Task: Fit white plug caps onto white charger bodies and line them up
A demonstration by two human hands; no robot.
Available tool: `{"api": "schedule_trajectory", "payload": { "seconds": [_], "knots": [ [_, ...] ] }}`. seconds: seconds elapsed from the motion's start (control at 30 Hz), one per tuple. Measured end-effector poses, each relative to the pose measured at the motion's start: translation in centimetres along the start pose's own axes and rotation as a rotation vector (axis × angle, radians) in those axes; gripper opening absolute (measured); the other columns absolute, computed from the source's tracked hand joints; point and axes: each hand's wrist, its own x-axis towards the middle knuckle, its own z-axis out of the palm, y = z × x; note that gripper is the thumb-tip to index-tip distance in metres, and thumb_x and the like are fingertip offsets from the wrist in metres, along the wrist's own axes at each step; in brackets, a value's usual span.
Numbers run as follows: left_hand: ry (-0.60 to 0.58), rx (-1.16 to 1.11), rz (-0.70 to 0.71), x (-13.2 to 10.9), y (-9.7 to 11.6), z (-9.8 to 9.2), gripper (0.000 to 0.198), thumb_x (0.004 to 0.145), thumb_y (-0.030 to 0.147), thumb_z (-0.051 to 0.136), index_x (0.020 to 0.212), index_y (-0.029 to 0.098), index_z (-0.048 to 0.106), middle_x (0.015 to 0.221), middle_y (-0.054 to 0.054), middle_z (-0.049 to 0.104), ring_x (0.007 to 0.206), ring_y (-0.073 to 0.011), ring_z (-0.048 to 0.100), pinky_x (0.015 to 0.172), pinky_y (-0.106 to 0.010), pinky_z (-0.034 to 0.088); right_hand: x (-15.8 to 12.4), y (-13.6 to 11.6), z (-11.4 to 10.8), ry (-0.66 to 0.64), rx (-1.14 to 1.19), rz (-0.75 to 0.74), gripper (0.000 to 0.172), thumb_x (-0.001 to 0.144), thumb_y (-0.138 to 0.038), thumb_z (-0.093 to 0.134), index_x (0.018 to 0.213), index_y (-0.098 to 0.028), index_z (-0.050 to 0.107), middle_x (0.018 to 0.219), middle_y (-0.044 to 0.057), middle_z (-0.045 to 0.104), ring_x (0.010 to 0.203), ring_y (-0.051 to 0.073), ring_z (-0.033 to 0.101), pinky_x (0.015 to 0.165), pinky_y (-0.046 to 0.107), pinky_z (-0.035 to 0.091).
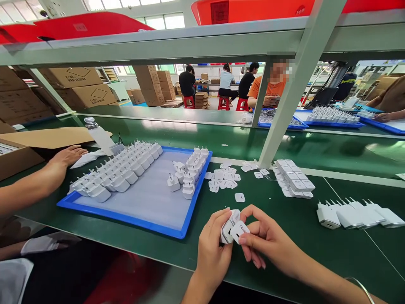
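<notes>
Just off the near right corner of the blue-rimmed tray [182, 233], the left hand [212, 245] holds a white charger body [225, 233], its grip closed around the sides. The right hand [264, 234] has thumb and forefinger pinched together on a small square faceplate [239, 232], slotted and printed with lettering; the plate overlaps the charger body in view, and whether the two touch I cannot tell. Inside the tray, pronged chargers [126, 169] stand in slanting rows along its left side, with a smaller cluster [190, 171] along its right. Right of the tray, on the green table [275, 204], lie a scatter of loose plates [223, 177] and one single plate [239, 197] nearer the hands. Farther right of the tray are stacked white blocks [294, 179] and a leaning row of pronged units [357, 214]. Left of the tray, a co-worker's hand [68, 156] rests beside a white sheet [88, 159], near an open carton [22, 162].
</notes>
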Motion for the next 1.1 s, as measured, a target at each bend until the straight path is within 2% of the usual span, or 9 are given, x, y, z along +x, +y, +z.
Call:
{"api": "schedule_trajectory", "payload": {
  "seconds": [0.13,0.3,0.43,0.5,0.67,0.77,0.9,1.1],
  "knots": [
    [-0.031,0.0,0.038,0.0,0.0,0.0,0.05,0.084,0.0,0.053,0.127,0.024,0.051,0.125,-0.007,0.059,0.116,-0.0199,0.058,0.095,-0.034,0.052,-0.2,-0.3,-0.3,-0.03,0.023,-0.007,0.033,0.087,-0.038,0.067,0.099,-0.019,0.043,0.057,-0.004,0.06,0.04,0.007,0.048,0.038,0.014,0.036],
    [-0.029,0.01,0.04,0.0,0.1,0.1,0.054,0.081,-0.003,0.053,0.128,0.024,0.051,0.124,-0.008,0.06,0.115,-0.0203,0.059,0.093,-0.034,0.053,-0.5,-0.8,-0.4,-0.006,0.013,-0.038,0.027,0.095,-0.041,0.057,0.101,-0.02,0.042,0.062,-0.003,0.06,0.046,0.008,0.048,0.046,0.018,0.039],
    [-0.023,0.024,0.064,0.0,0.1,0.1,0.051,0.083,0.0,0.054,0.128,0.023,0.052,0.124,-0.009,0.061,0.115,-0.0217,0.059,0.094,-0.035,0.053,-0.5,-1.1,-0.5,0.024,-0.113,-0.079,0.024,0.09,-0.037,0.065,0.086,-0.016,0.053,0.072,-0.001,0.053,0.064,0.008,0.046,0.06,0.021,0.04],
    [-0.021,0.012,0.057,0.0,0.1,0.1,0.05,0.083,0.001,0.055,0.128,0.023,0.051,0.123,-0.009,0.061,0.114,-0.0211,0.06,0.094,-0.034,0.053,-0.6,-1.3,-0.7,0.043,-0.122,-0.087,0.026,0.086,-0.033,0.071,0.08,-0.014,0.055,0.076,-0.001,0.051,0.069,0.009,0.044,0.063,0.02,0.04],
    [-0.036,-0.013,0.031,-0.1,0.1,0.0,0.052,0.081,-0.001,0.055,0.127,0.023,0.052,0.123,-0.008,0.061,0.113,-0.0208,0.06,0.093,-0.034,0.053,-0.8,-1.5,-1.2,-0.03,0.004,-0.054,0.024,0.088,-0.033,0.068,0.087,-0.016,0.051,0.085,0.004,0.062,0.075,0.014,0.06,0.062,0.025,0.05],
    [-0.045,-0.014,0.036,-0.1,0.2,0.0,0.053,0.08,-0.002,0.054,0.127,0.023,0.051,0.124,-0.008,0.061,0.114,-0.0208,0.06,0.093,-0.034,0.053,-1.0,-1.5,-1.1,-0.04,-0.034,-0.038,0.021,0.09,-0.032,0.066,0.091,-0.016,0.053,0.077,0.002,0.062,0.068,0.012,0.061,0.061,0.023,0.05],
    [-0.051,0.012,0.056,-0.1,0.1,0.0,0.051,0.083,0.0,0.054,0.128,0.023,0.05,0.123,-0.009,0.061,0.114,-0.0205,0.059,0.093,-0.034,0.053,-0.7,-1.0,-0.8,0.039,-0.138,-0.065,0.019,0.089,-0.033,0.066,0.098,-0.016,0.063,0.074,0.001,0.062,0.062,0.01,0.057,0.058,0.021,0.05],
    [-0.074,0.072,0.088,0.0,0.2,0.0,0.047,0.085,0.003,0.053,0.128,0.021,0.051,0.122,-0.01,0.062,0.113,-0.0211,0.06,0.093,-0.035,0.054,-0.1,0.2,-0.6,0.104,-0.104,-0.046,0.021,0.084,-0.03,0.07,0.096,-0.014,0.073,0.06,0.0,0.059,0.05,0.01,0.056,0.049,0.021,0.047]
  ]
}}
